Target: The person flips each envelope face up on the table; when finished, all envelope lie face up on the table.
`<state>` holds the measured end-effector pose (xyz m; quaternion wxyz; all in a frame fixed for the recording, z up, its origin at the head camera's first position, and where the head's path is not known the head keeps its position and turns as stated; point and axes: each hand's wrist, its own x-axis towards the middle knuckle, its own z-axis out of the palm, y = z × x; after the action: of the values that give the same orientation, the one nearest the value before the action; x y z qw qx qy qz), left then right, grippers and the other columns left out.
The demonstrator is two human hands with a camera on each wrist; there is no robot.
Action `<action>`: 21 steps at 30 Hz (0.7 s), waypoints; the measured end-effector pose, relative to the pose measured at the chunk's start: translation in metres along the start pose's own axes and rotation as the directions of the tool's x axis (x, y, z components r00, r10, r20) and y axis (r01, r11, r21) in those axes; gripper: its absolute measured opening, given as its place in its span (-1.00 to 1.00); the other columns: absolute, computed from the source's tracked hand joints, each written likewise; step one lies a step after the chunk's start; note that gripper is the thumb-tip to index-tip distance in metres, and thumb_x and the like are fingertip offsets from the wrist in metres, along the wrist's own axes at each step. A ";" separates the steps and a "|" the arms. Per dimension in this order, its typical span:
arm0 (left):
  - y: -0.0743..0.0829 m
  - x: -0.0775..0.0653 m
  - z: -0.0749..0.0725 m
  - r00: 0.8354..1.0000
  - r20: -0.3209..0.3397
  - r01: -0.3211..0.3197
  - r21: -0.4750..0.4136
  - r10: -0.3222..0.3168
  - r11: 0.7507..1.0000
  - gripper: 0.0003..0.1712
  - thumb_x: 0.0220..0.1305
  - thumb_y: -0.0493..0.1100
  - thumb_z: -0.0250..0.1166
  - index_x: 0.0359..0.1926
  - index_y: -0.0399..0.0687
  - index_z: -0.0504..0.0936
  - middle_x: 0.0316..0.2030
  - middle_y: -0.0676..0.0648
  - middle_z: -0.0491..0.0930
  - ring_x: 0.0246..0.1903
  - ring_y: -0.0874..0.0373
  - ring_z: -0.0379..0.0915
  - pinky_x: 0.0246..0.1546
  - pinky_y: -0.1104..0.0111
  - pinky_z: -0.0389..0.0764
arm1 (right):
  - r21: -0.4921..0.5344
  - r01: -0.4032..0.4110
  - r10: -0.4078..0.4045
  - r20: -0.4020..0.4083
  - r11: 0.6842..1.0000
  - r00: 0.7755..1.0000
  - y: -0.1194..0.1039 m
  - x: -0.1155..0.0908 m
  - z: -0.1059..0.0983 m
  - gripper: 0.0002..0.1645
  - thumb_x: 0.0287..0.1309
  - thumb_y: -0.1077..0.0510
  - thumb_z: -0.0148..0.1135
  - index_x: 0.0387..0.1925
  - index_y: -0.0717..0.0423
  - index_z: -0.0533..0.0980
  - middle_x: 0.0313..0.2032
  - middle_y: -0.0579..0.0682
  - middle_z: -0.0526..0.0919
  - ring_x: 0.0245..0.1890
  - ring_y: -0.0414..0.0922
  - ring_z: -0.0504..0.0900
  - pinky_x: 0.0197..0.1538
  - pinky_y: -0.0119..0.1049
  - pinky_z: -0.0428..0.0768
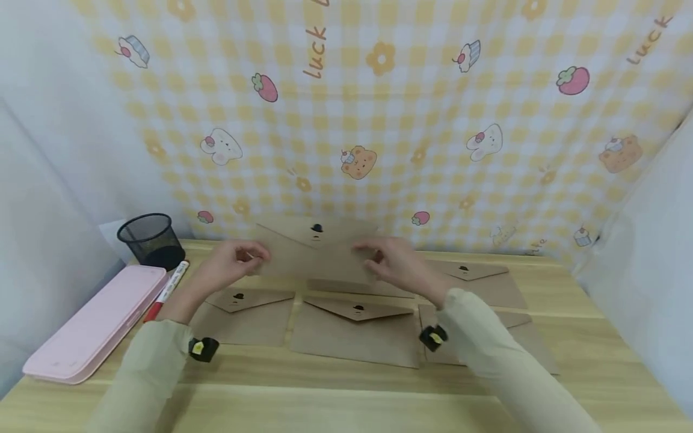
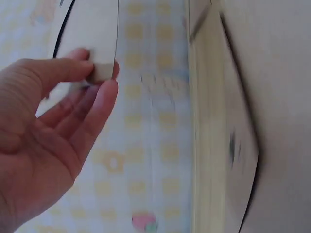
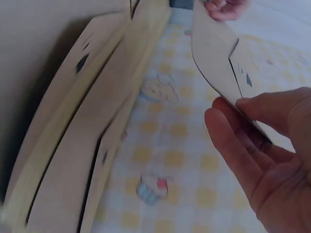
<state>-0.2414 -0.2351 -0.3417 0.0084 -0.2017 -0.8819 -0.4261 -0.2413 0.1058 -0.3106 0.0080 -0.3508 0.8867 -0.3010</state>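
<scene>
A brown kraft envelope, its pointed flap marked with a small black hat print, is held upright above the table between two hands. At its left edge the left hand pinches it between thumb and fingers. The right hand pinches the opposite edge, thumb on the flap side, as the right wrist view shows. Below lie similar envelopes: a front left one, a front middle one, a back right one, and a front right one partly behind the right sleeve. The held envelope hides most of a back middle one.
A pink case lies along the table's left side, with a red and white marker beside it. Behind them stands a black mesh pen holder. A yellow checked curtain hangs at the table's back edge.
</scene>
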 end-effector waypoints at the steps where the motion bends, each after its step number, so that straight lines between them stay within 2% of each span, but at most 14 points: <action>1: -0.003 0.000 -0.006 1.000 -0.011 0.008 0.049 -0.007 0.999 -0.85 0.24 -0.38 0.15 -0.28 -0.20 0.66 -0.21 -0.17 0.59 -0.36 0.05 0.55 -0.40 0.22 0.59 | 0.012 -0.016 0.016 0.020 1.000 1.000 -0.003 0.010 0.005 -0.59 0.18 0.34 0.15 0.09 0.18 0.48 -0.07 0.06 0.59 -0.40 -0.22 0.59 -0.39 -0.43 0.57; 3: -0.009 0.000 -0.018 0.999 -0.033 0.023 0.164 -0.017 0.986 -0.86 0.22 -0.39 0.15 -0.32 -0.20 0.65 -0.27 -0.15 0.61 -0.37 0.04 0.54 -0.44 0.27 0.55 | 0.013 -0.043 0.043 0.044 0.999 0.998 -0.005 0.030 0.017 -0.61 0.17 0.34 0.16 0.06 0.14 0.50 -0.06 0.04 0.58 -0.43 -0.22 0.56 -0.44 -0.44 0.55; 5: -0.016 -0.001 -0.027 0.999 -0.040 0.046 0.271 -0.036 0.961 -0.86 0.19 -0.39 0.15 -0.36 -0.18 0.64 -0.34 -0.11 0.62 -0.39 0.05 0.52 -0.46 0.29 0.49 | -0.022 -0.052 0.053 0.059 0.998 0.997 -0.004 0.048 0.029 -0.62 0.16 0.34 0.16 0.03 0.12 0.52 -0.03 0.02 0.55 -0.42 -0.22 0.50 -0.40 -0.45 0.51; 8: -0.025 -0.001 -0.035 0.997 0.000 0.078 0.356 -0.084 0.931 -0.85 0.15 -0.40 0.13 -0.42 -0.16 0.61 -0.44 -0.05 0.60 -0.47 0.10 0.45 -0.46 0.29 0.43 | -0.090 -0.068 0.075 0.087 0.994 0.993 0.000 0.071 0.046 -0.64 0.12 0.33 0.18 -0.02 0.08 0.55 -0.04 -0.01 0.56 -0.45 -0.22 0.45 -0.37 -0.44 0.47; 10: -0.031 0.000 -0.038 0.993 0.026 0.097 0.395 -0.116 0.914 -0.83 0.09 -0.42 0.10 -0.45 -0.15 0.58 -0.52 -0.02 0.56 -0.55 0.12 0.37 -0.49 0.29 0.38 | -0.076 -0.099 0.108 0.125 0.992 0.986 0.001 0.083 0.054 -0.64 0.12 0.35 0.16 -0.03 0.08 0.55 -0.12 0.03 0.59 -0.51 -0.20 0.49 -0.41 -0.44 0.50; 12: -0.037 0.003 -0.039 0.991 0.045 0.094 0.446 -0.127 0.890 -0.82 0.01 -0.46 0.09 -0.51 -0.15 0.54 -0.57 0.00 0.50 -0.59 0.12 0.28 -0.51 0.28 0.34 | -0.012 -0.153 0.153 0.166 0.988 0.974 0.001 0.094 0.059 -0.63 0.13 0.37 0.14 -0.01 0.11 0.54 -0.20 0.09 0.62 -0.58 -0.15 0.54 -0.48 -0.39 0.55; 15: -0.042 0.010 -0.036 0.988 0.061 0.089 0.535 -0.143 0.840 -0.82 -0.07 -0.51 0.08 -0.56 -0.17 0.47 -0.59 -0.02 0.41 -0.58 0.10 0.23 -0.51 0.27 0.32 | 0.083 -0.242 0.221 0.208 0.967 0.953 0.000 0.107 0.067 -0.62 0.13 0.42 0.10 -0.01 0.16 0.54 -0.14 0.14 0.61 -0.62 -0.10 0.57 -0.53 -0.32 0.59; 16: -0.043 0.013 -0.035 0.984 0.073 0.095 0.554 -0.162 0.827 -0.82 -0.08 -0.52 0.07 -0.60 -0.19 0.42 -0.62 -0.04 0.35 -0.60 0.09 0.18 -0.53 0.27 0.29 | 0.097 -0.270 0.245 0.220 0.958 0.944 0.000 0.110 0.070 -0.62 0.13 0.44 0.10 -0.01 0.18 0.54 -0.09 0.15 0.60 -0.61 -0.10 0.57 -0.52 -0.31 0.59; 18: -0.043 0.017 -0.030 0.974 0.088 0.117 0.599 -0.210 0.792 -0.83 -0.02 -0.51 0.08 -0.59 -0.21 0.40 -0.60 -0.09 0.37 -0.57 0.06 0.24 -0.52 0.23 0.33 | 0.129 -0.331 0.295 0.238 0.935 0.925 0.001 0.115 0.077 -0.61 0.11 0.48 0.10 -0.02 0.21 0.55 0.02 0.13 0.54 -0.61 -0.10 0.57 -0.50 -0.30 0.61; 21: -0.039 0.019 -0.025 0.943 0.096 0.187 0.637 -0.317 0.748 -0.89 0.10 -0.47 0.07 -0.52 -0.28 0.41 -0.52 -0.22 0.43 -0.49 -0.04 0.35 -0.46 0.13 0.41 | 0.137 -0.407 0.363 0.265 0.903 0.893 0.001 0.120 0.089 -0.59 0.09 0.50 0.10 -0.02 0.22 0.55 0.02 0.12 0.53 -0.61 -0.11 0.55 -0.51 -0.30 0.61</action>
<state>-0.2769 -0.2689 -0.3518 -0.0714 -0.1075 -0.9878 -0.0875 -0.3120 -0.0159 -0.3602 0.2051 -0.1980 0.8989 -0.3326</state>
